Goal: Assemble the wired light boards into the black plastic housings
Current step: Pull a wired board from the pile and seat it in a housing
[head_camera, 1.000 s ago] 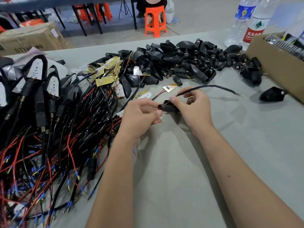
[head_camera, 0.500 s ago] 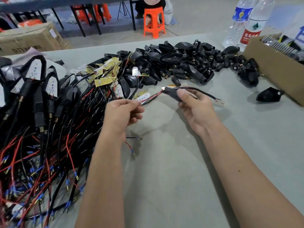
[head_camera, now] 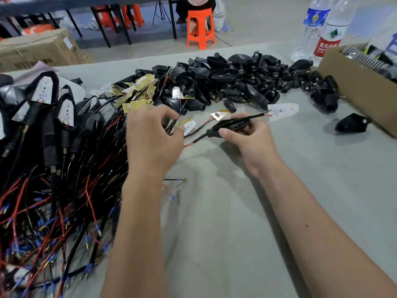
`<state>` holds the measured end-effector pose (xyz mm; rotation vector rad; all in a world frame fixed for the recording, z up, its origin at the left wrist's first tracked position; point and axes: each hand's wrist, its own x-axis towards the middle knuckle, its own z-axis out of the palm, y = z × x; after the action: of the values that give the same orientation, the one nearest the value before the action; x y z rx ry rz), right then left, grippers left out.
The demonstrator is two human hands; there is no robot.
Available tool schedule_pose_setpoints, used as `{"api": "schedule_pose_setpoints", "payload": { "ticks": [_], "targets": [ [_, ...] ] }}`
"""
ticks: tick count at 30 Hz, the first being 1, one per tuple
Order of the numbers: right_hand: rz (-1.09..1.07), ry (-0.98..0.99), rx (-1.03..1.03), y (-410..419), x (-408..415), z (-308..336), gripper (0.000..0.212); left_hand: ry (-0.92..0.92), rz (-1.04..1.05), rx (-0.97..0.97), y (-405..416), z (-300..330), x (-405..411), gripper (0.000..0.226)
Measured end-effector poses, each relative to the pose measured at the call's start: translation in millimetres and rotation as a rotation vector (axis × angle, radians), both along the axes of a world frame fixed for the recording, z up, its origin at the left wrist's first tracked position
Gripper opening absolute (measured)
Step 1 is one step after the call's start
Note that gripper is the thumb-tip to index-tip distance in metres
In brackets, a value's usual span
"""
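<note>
Housing [head_camera: 231, 126] sits right of frame centre, gripped by the right hand [head_camera: 249, 140]; its wire leads to a board [head_camera: 283, 110]. Left hand [head_camera: 150, 136] fingers are curled over the wires [head_camera: 64, 190], holding nothing I can see.

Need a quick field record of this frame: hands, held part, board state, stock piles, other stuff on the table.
right hand: grips a black housing, wire threaded through it
light board: white, on the wire's far end, outside the housing, not yet seated
left hand: fingers curled over the wired boards at the pile's edge; grip unclear
empty housings: heap at table's far middle
finished units: left, boards seated, leads trailing
cardboard box: far right
lone housing: beside the box
water bottles: far right
</note>
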<state>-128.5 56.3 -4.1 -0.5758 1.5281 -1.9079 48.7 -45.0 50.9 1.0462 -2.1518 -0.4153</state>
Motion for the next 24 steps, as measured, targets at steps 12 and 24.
{"api": "schedule_pose_setpoints", "payload": {
  "ticks": [12,24],
  "targets": [
    [0.033,-0.449,-0.117,-6.0,-4.4,5.9,0.065,0.158,-0.212,0.304,13.7,-41.0,-30.7,0.049],
    [-0.198,0.017,-0.007,5.4,-14.3,2.4,0.005,0.031,-0.17,0.212,17.6,-43.0,-30.5,0.054]
  ]
}}
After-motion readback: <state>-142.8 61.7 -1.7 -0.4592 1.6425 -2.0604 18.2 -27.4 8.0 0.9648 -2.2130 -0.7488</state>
